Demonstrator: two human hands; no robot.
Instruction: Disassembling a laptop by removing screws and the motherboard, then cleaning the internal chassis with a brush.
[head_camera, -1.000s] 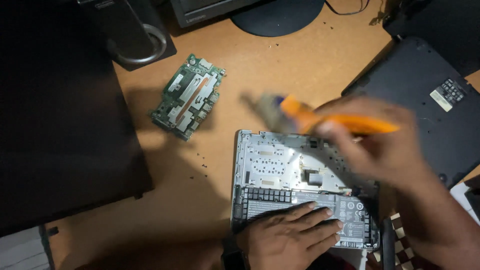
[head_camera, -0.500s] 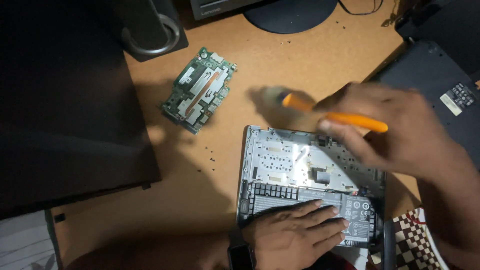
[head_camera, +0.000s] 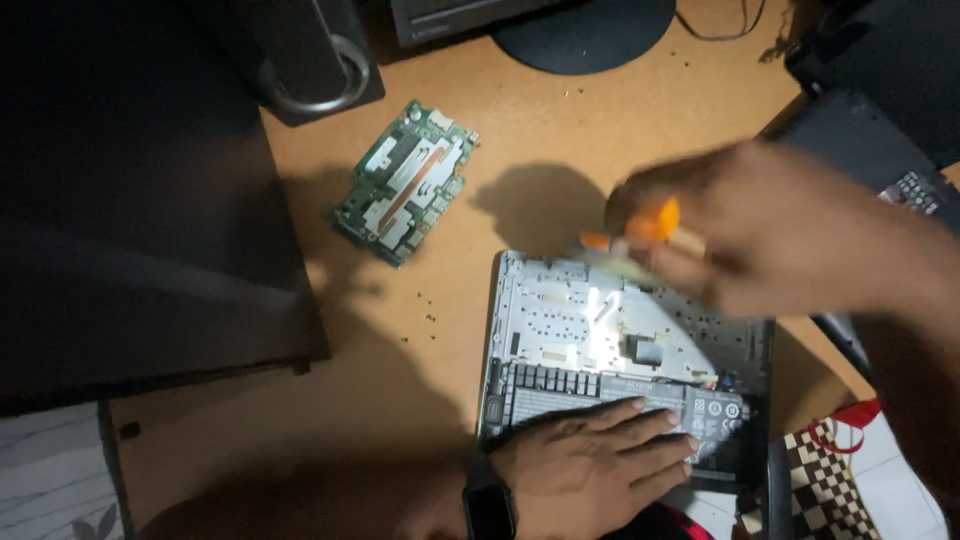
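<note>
Head view: you look down on a wooden desk (head_camera: 560, 130); there is only this one view.
Left hand: your left hand (head_camera: 590, 465) lies flat, fingers spread and open, pressing on the black battery (head_camera: 720, 415) at the near edge of the opened laptop base (head_camera: 560, 320); it grips nothing; a dark watch (head_camera: 490, 510) sits on that wrist.
Right hand: your right hand (head_camera: 790, 235) is blurred, curled closed around an orange-handled brush (head_camera: 640, 225); the brush end is over the far edge of the laptop base; whether it touches, you cannot tell.
Nearby: a green circuit board (head_camera: 405, 185) lies apart on the desk, left of the base; small screws (head_camera: 425, 305) are scattered between them.
</note>
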